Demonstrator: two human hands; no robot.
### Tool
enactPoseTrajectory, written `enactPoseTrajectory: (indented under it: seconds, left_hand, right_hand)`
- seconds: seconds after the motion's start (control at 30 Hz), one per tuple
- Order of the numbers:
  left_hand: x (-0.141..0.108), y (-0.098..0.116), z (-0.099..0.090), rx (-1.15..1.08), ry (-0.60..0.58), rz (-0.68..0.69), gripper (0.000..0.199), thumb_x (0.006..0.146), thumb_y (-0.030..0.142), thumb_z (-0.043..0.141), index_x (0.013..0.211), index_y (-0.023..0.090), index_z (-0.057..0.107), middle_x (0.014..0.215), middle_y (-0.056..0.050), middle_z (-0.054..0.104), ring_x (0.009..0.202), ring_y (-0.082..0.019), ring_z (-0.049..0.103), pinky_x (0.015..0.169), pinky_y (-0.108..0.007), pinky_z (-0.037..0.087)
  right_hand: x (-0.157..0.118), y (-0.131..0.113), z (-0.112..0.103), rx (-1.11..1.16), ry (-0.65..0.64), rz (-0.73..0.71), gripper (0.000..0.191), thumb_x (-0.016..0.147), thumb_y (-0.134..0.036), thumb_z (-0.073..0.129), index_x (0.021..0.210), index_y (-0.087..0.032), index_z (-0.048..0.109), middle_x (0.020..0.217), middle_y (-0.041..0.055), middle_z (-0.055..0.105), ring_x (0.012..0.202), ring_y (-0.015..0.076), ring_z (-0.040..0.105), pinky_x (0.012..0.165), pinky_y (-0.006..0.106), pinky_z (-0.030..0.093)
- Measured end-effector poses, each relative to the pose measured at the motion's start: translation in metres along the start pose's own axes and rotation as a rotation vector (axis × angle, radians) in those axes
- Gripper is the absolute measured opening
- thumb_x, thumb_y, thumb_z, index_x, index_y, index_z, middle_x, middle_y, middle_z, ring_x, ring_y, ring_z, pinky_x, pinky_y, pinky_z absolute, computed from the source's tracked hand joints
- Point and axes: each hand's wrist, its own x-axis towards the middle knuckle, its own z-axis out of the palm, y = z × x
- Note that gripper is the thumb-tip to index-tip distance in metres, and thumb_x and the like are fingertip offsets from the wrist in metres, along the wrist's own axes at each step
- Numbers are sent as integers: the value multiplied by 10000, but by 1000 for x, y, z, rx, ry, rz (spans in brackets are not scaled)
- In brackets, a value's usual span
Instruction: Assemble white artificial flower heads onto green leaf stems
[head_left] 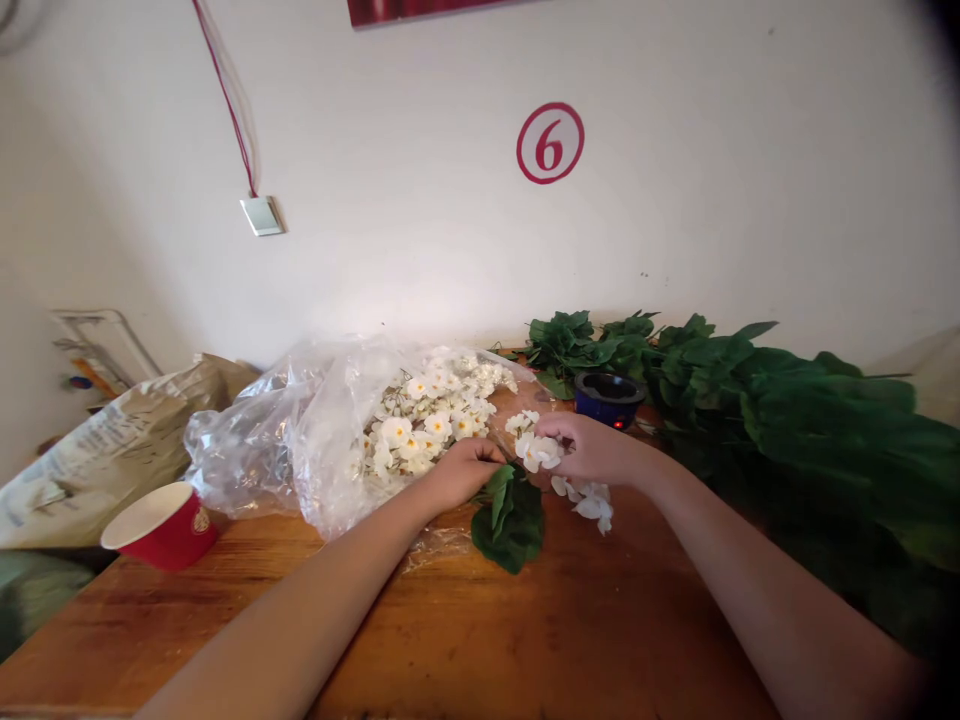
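My left hand [466,470] is closed in a pinch around the stem end of a green leaf cluster [510,522], whose leaves hang toward me above the table. Close by on the right, my right hand [581,448] is closed on a small sprig of white flowers [538,451]. More white blossoms [595,506] hang just below that hand; whether they belong to the same sprig I cannot tell. Beyond my left hand, a heap of white flowers with yellow centres [420,425] spills from a clear plastic bag [330,450]. The fingertips of both hands are partly hidden.
A dark blue pot [609,402] with a small red light stands behind my right hand. Green leaf bunches [795,420] are piled along the right side. A red paper bowl [169,530] sits at the left of the wooden table [465,640], near a sack [97,455]. A wall rises behind.
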Motion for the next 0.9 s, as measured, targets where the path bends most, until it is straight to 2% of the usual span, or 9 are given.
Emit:
enactPoseTrajectory:
  seconds: [0.07, 0.17, 0.23, 0.33, 0.47, 0.53, 0.6, 0.77, 0.9]
  left_hand:
    - [-1, 1, 2, 8, 16, 24, 78, 655, 222, 628, 673, 148, 642, 638, -1, 599, 583, -124, 508, 569, -233, 388]
    - [-3, -1, 6, 65, 158, 105, 93, 690, 247, 614, 670, 156, 615, 650, 1, 592, 608, -133, 511, 579, -238, 380]
    - [-4, -3, 8, 171, 264, 169, 109, 731, 263, 594, 688, 164, 612, 659, 2, 590, 626, -139, 512, 585, -240, 363]
    - [-6, -7, 8, 277, 397, 191, 143, 742, 282, 627, 843, 181, 639, 651, 14, 580, 605, -140, 509, 566, -239, 326]
    - [-6, -10, 5, 115, 527, 159, 731, 597, 208, 774, 1270, 180, 489, 596, 51, 573, 538, -151, 502, 540, -245, 294]
    - [-4, -11, 2, 49, 569, 134, 904, 516, 160, 815, 1332, 167, 426, 600, 51, 589, 540, -163, 507, 552, -250, 307]
    - [-1, -11, -1, 84, 608, 82, 845, 487, 167, 829, 1262, 168, 492, 640, 28, 618, 581, -177, 530, 575, -253, 331]
    - [5, -12, -4, 203, 565, -23, 410, 557, 209, 786, 940, 199, 641, 705, -7, 671, 677, -207, 594, 613, -260, 382]
    - [4, -14, -3, 225, 524, -37, 350, 564, 230, 786, 880, 209, 637, 659, 13, 663, 646, -196, 600, 607, -254, 398]
  right_hand:
    - [1, 1, 0, 22, 104, -67, 243, 643, -149, 550, 878, -197, 588, 952, 42, 610, 833, 197, 557, 731, 293, 433]
    - [2, -1, 5, 31, 247, -173, 239, 646, -109, 502, 859, -206, 551, 1057, 64, 584, 1008, 230, 519, 889, 351, 399]
    - [2, -5, 10, 16, 252, -227, 228, 658, -89, 481, 839, -213, 543, 1080, 67, 586, 1063, 242, 498, 936, 375, 371]
    - [1, -10, 16, 4, 170, -240, 257, 690, -71, 428, 852, -221, 559, 984, 43, 612, 986, 222, 532, 890, 358, 389]
    - [1, -11, 19, 20, 123, -225, 223, 716, -76, 397, 795, -214, 553, 880, 25, 615, 891, 199, 556, 829, 331, 407]
    - [1, -11, 20, 18, 126, -208, 212, 729, -83, 398, 791, -213, 554, 887, 29, 619, 898, 199, 558, 837, 335, 405]
    - [1, -12, 20, 8, 128, -189, 217, 735, -85, 401, 803, -214, 562, 888, 30, 622, 904, 201, 560, 840, 338, 405]
    - [1, -15, 22, -27, 138, -194, 243, 751, -74, 398, 825, -209, 586, 876, 32, 630, 914, 203, 559, 843, 341, 400]
    - [3, -13, 24, -60, 164, -195, 268, 762, -67, 404, 869, -202, 609, 905, 37, 640, 922, 200, 562, 844, 344, 410]
